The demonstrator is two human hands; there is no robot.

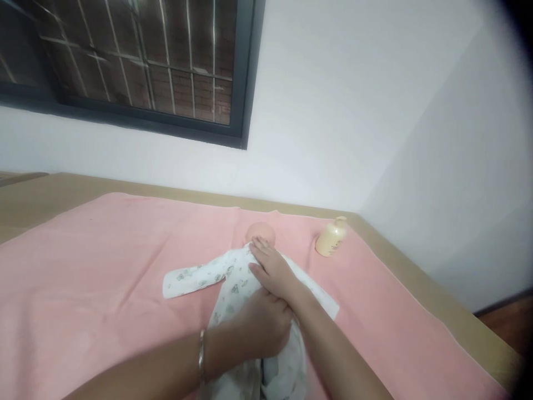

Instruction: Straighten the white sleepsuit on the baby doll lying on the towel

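A baby doll [261,232] lies on a pink towel [104,278], dressed in a white printed garment [200,278] whose sleeve stretches out to the left. My right hand [272,266] lies flat on the doll's chest just below its head, fingers stretched out. My left hand [258,325], with a bracelet at the wrist, is curled over the garment at the doll's lower body; its fingers are tucked into the cloth.
A cream lotion bottle [330,239] lies on the towel to the right of the doll's head. The towel covers a tan table [458,316] set into a white-walled corner. A barred window [137,61] is up left.
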